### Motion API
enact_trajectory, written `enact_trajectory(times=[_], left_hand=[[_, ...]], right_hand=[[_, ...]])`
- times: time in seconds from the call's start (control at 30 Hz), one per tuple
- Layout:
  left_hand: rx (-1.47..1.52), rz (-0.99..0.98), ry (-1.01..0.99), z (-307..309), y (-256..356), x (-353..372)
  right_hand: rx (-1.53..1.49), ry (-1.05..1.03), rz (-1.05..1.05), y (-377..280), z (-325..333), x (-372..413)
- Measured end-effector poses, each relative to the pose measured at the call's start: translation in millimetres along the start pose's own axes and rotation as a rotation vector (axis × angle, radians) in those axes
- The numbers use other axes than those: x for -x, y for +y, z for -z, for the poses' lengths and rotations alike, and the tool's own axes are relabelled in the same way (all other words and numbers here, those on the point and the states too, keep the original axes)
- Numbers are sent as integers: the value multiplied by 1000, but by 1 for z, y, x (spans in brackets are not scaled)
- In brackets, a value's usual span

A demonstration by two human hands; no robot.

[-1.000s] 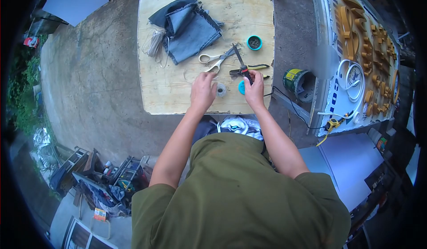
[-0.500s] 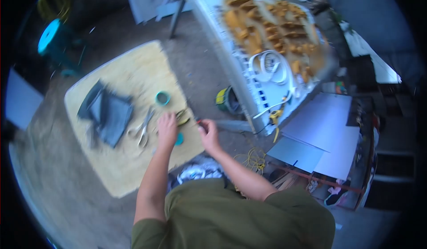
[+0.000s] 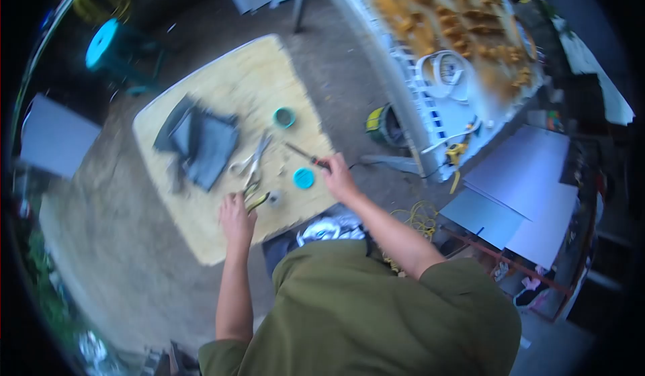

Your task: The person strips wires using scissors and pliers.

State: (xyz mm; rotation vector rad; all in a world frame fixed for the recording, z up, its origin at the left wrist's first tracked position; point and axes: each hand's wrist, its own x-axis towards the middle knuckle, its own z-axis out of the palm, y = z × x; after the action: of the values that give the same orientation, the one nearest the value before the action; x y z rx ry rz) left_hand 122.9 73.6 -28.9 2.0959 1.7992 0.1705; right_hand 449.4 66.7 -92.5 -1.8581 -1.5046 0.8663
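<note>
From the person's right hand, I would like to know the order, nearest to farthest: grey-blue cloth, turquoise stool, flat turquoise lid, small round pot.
From the right hand, in the head view:
1. Flat turquoise lid, just to its left.
2. Small round pot, farther forward and left.
3. Grey-blue cloth, left side of the table.
4. Turquoise stool, beyond the table, far left.

Small workshop or making yard, probably sign work: panel (image 3: 393, 60) on a stand carries orange-brown raised pieces (image 3: 463, 20), a coiled white strip (image 3: 443, 74) and a yellow tool (image 3: 458, 151). Low wooden work table (image 3: 272, 60) has scissors (image 3: 252, 168), cloth (image 3: 208, 141) and a round teal container (image 3: 284, 117). Bare, concrete-like floor (image 3: 101, 242), flat sheets (image 3: 524, 168) stacked at one side, greenery (image 3: 40, 262) at the edge, so at least partly open-air.
</note>
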Motion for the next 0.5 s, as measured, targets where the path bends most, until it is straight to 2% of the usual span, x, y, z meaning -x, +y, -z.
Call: enact_trajectory(times=[0.1,0.27,0.5], left_hand=[[-35,122,-22,-13,-32,39],[-33,272,-67,-39,-37,64],[3,319,-11,-54,-35,62]], right_hand=[[-9,-22,75,2,-19,-18],[83,-81,125,1,-34,-39],[168,-55,162,-10,-55,-58]])
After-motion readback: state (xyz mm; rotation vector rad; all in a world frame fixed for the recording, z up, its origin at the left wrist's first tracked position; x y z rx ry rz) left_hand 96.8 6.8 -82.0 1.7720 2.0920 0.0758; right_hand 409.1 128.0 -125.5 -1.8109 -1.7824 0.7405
